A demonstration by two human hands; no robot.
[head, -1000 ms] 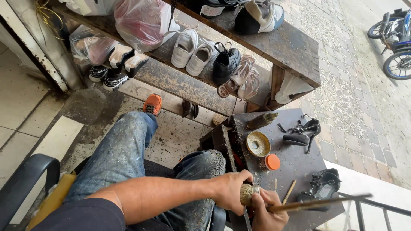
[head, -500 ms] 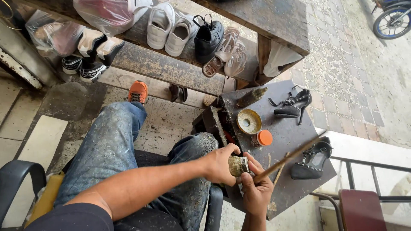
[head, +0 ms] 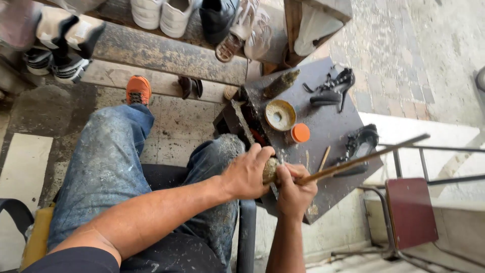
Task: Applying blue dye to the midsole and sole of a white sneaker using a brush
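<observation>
Left hand [head: 246, 174] clamped on small tan lump [head: 270, 170], right hand [head: 294, 189] touching it, gripping long stick [head: 364, 159] angled up-right over dark work board [head: 328, 126].

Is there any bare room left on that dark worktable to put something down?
Yes: the worktable is bare between the orange lid, the black high-heeled shoe and the black shoe. It's crowded by both hands and along the tool-filled left edge.

Hands over a low work table

Left hand [head: 246, 173] touching right hand [head: 294, 191] at near table [head: 328, 126] edge; stick [head: 364, 158] slanting rightward from right hand; dish [head: 280, 115] and lid [head: 300, 133] on table beyond; shoes [head: 164, 15] on bench farther back.
</observation>
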